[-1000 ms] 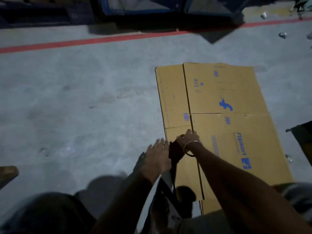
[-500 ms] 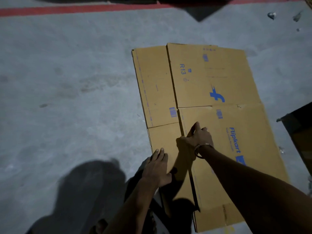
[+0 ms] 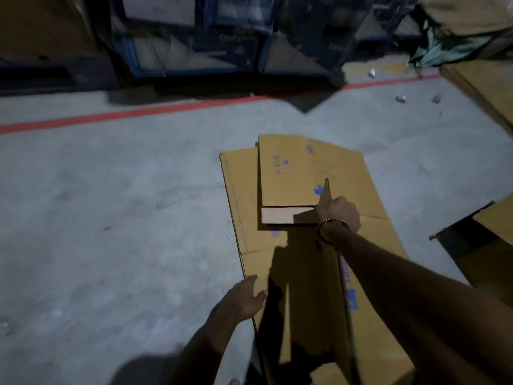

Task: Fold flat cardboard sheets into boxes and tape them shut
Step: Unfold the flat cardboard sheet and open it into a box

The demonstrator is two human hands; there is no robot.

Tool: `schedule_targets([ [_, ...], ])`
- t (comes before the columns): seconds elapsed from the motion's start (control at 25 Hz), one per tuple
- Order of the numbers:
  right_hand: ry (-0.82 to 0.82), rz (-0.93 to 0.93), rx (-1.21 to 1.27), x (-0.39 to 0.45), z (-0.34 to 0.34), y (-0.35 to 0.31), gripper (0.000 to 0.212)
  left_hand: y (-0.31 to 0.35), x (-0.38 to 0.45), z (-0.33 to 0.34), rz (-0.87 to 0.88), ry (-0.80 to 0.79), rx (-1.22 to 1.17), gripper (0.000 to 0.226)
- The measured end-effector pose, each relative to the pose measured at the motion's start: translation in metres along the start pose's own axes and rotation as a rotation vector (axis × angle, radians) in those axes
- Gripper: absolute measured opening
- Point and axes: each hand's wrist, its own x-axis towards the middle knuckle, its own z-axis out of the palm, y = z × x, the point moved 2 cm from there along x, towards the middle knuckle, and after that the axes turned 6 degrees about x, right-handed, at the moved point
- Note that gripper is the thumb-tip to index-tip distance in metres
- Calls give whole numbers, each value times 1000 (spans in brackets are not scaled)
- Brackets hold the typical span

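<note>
The cardboard sheet point(image 3: 305, 245) lies on the concrete floor point(image 3: 111, 218), directly in front of the person, and it is only starting to take shape. The right hand point(image 3: 337, 215), wearing a bangle point(image 3: 331, 229), is curled round the edge of the top layer near the middle crease and lifts it, so a pale inner face shows at the raised far flap point(image 3: 288, 173). The grip there is clamped on the cardboard, though the fingertips are hidden under the panel. The left hand point(image 3: 244, 301) rests with fingers spread and relaxed against the near left edge of the sheet, steadying it rather than clutching it.

As a judgement, the task is at its very beginning. The sheet is being opened from flat; no walls stand square, no flaps are folded in, and no tape or tape roll is visible anywhere in view. Still to do: pull the tube fully open, square it, fold the bottom flaps, tape them, then close and tape the top.

More flat cardboard point(image 3: 483, 87) lies at the far right, which suggests further boxes wait. Another box point(image 3: 488, 245) lies dark at the right edge. Blue cartons point(image 3: 222, 45) stand beyond a red line point(image 3: 138, 113) on the floor.
</note>
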Motion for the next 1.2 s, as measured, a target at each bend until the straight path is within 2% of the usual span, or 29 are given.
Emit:
schedule_targets([
  [0.2, -52, -66, 307, -55, -99, -81, 37, 45, -75, -78, -62, 150, -411, 94],
  [0.32, -99, -135, 502, -111, -149, -115, 29, 64, -135, -140, 3, 283, -486, 112],
  [0.4, -112, -217, 575, -151, -176, -131, 31, 72, -182, -175, 72, 359, -489, 119],
  [0.56, -138, -430, 480, -225, -203, -156, 35, 66, -259, -214, 181, 404, -442, 101],
  [0.72, -167, -576, 422, -284, -190, -179, 31, 38, -298, -228, 240, 559, -525, 85],
  [0.88, -197, -610, 388, -308, -162, -206, 29, 29, -289, -261, 245, 739, -528, 66],
  [1.08, -306, -661, 305, -327, -101, -241, 46, 8, -251, -308, 183, 797, -636, 72],
  [1.12, -320, -664, 289, -331, -94, -245, 50, 1, -243, -313, 183, 815, -659, 64],
  [1.2, -351, -671, 271, -335, -80, -254, 55, -18, -227, -322, 155, 887, -644, 32],
])
